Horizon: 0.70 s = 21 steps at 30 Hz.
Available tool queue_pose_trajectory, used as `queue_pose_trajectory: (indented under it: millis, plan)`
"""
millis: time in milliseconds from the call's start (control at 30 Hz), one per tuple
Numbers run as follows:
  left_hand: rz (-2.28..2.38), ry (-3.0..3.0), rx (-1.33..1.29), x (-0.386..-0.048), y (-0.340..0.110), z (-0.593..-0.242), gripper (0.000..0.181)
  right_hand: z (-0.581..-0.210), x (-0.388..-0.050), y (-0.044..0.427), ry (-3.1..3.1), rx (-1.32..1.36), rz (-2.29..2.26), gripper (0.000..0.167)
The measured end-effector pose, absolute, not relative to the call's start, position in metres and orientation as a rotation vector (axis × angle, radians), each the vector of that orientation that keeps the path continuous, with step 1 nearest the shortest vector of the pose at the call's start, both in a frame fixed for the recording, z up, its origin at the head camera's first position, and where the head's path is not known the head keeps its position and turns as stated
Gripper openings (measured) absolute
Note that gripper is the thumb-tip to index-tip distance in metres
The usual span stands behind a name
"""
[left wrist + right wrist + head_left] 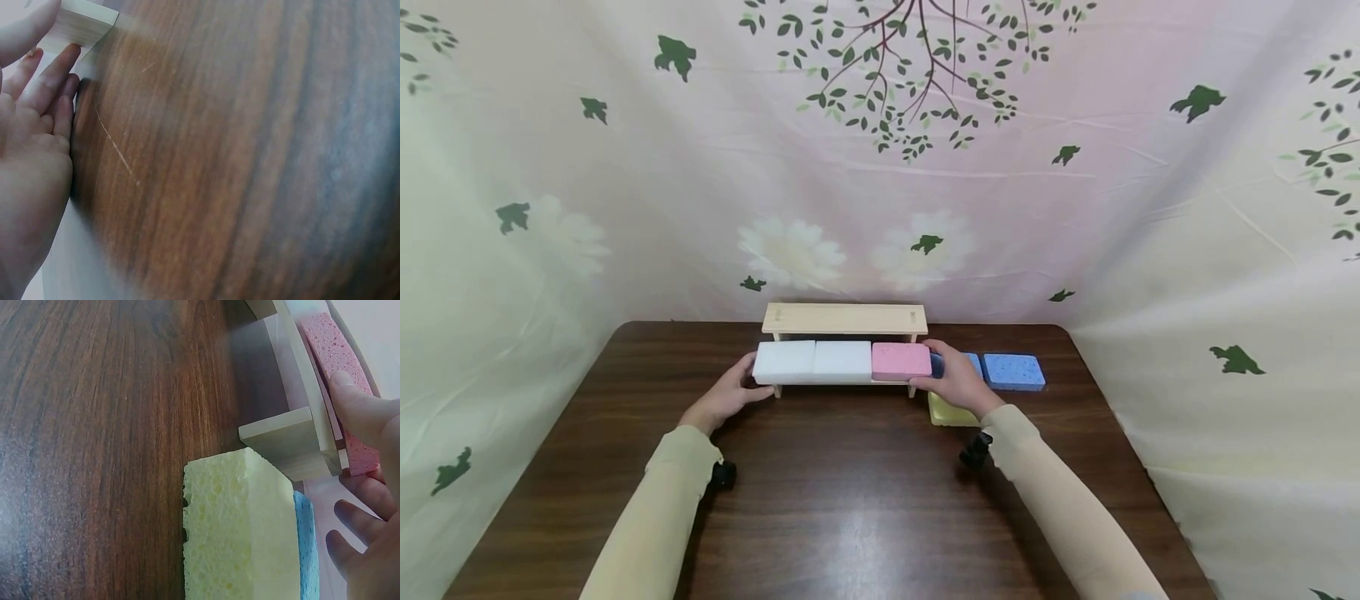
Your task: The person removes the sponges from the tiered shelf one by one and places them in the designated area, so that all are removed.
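Two white sponges (784, 362) and a pink sponge (901, 362) stand side by side in a row on the lower board of a small wooden shelf (846, 318). At the row's left end my left hand (733, 393) holds the outer white sponge, thumb low at the front and fingers round the side. My right hand (953, 379) grips the pink sponge at the right end. In the right wrist view its thumb lies on the front of the pink sponge (337, 359). Only a wooden shelf corner (94, 25) shows beside the left fingers in the left wrist view.
A yellow sponge (951, 412) lies on the dark wooden table (850, 483) just right of the shelf, partly under my right hand. Blue sponges (1015, 372) lie beyond it, one partly hidden by that hand. A patterned cloth (850, 192) hangs behind the table.
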<state>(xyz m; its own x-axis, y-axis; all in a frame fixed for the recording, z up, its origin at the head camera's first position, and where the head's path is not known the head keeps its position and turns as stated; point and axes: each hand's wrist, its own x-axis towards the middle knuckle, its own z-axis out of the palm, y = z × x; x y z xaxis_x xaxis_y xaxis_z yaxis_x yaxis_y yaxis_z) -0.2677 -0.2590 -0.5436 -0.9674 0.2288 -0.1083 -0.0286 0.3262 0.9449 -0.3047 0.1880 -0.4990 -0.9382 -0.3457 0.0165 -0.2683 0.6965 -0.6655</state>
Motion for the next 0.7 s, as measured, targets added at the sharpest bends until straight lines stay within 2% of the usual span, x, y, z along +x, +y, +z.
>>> queue_pose_trajectory:
  millis: [467, 700]
  plan:
    - [1.664, 2.396, 0.185, -0.270, -0.257, -0.541, 0.089, -0.489, -0.297, 0.201, 2.848, -0.532, -1.120, 0.087]
    - [1.662, 2.391, 0.163, -0.269, -0.257, -0.543, 0.089, -0.494, -0.289, 0.212, 2.900, -0.547, -1.076, 0.081]
